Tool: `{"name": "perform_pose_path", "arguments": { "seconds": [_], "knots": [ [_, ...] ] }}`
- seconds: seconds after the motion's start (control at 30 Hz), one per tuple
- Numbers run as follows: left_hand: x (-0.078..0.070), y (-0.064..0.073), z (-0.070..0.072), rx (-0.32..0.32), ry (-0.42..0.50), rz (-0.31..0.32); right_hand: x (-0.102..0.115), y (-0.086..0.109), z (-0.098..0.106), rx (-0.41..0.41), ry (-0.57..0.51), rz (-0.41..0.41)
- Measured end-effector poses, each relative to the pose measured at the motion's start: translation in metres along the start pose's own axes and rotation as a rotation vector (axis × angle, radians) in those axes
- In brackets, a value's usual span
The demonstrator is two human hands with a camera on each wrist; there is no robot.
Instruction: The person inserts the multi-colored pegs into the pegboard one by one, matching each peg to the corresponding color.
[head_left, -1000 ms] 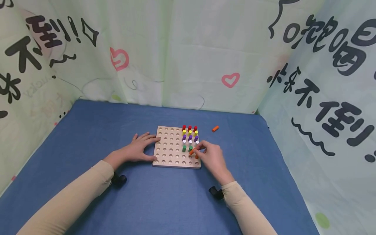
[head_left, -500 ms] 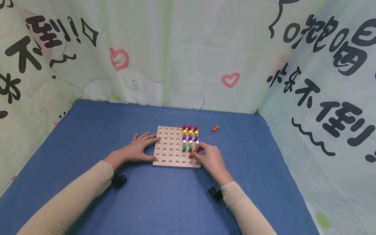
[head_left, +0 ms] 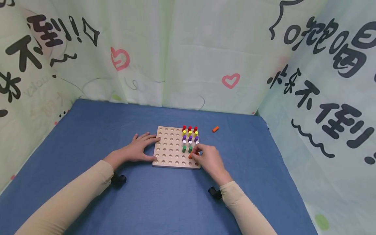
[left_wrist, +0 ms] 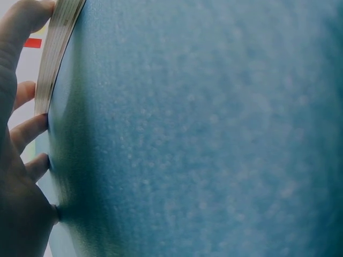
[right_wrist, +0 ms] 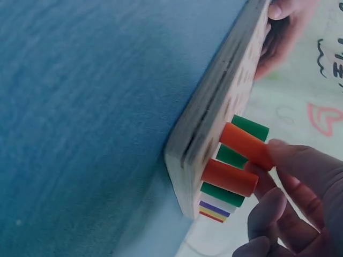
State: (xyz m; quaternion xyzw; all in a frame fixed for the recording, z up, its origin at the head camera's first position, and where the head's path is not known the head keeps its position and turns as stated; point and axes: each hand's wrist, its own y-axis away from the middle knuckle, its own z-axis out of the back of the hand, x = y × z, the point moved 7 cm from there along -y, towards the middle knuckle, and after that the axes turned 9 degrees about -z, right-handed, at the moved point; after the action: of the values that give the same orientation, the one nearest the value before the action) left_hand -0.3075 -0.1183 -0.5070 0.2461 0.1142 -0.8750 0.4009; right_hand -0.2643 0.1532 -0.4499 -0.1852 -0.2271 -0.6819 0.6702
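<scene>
A wooden pegboard [head_left: 167, 147] lies on the blue cloth, with rows of round holes. My left hand [head_left: 135, 151] rests at its left edge, fingers spread, thumb at the near corner. My right hand [head_left: 210, 160] pinches an orange peg [right_wrist: 244, 143] between thumb and fingertips over the board's right side. In the right wrist view that peg leans a little, its lower end at the board's face. A second orange peg [right_wrist: 230, 178] stands in the board beside it. Behind are green pegs [head_left: 184, 149], then white, purple, yellow and red pegs [head_left: 189, 128] in rows of three.
One loose orange peg [head_left: 215, 129] lies on the blue cloth [head_left: 164, 202], beyond the board's far right corner. Pale printed curtains [head_left: 188, 55] enclose the back and both sides. Each wrist carries a small black camera, such as the right wrist camera [head_left: 215, 193].
The orange peg in my right hand has gone from slanted to more upright and come down to a hole in the board. My left hand stays at the board's edge.
</scene>
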Motion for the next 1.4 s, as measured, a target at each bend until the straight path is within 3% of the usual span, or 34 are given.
{"name": "perform_pose_path", "arguments": {
  "seconds": [0.17, 0.37, 0.63, 0.87, 1.07, 1.4],
  "knots": [
    [0.000, 0.000, 0.000, 0.003, -0.001, 0.002, 0.002, -0.001, -0.001, -0.010, 0.035, 0.035],
    [0.000, 0.000, 0.000, 0.006, -0.007, 0.004, 0.009, -0.001, -0.005, -0.025, 0.125, 0.143],
    [-0.001, 0.000, 0.001, 0.006, -0.004, 0.004, 0.006, -0.002, -0.003, -0.028, 0.117, 0.128],
    [0.000, 0.001, 0.000, 0.001, -0.003, -0.001, 0.000, -0.008, 0.009, -0.121, 0.078, 0.153],
    [0.001, 0.001, 0.000, 0.004, 0.005, 0.001, -0.015, -0.022, 0.017, -0.167, 0.078, 0.105],
    [0.002, 0.001, -0.001, 0.009, 0.005, 0.009, -0.049, -0.051, 0.027, -0.168, 0.126, -0.008]
  ]
}}
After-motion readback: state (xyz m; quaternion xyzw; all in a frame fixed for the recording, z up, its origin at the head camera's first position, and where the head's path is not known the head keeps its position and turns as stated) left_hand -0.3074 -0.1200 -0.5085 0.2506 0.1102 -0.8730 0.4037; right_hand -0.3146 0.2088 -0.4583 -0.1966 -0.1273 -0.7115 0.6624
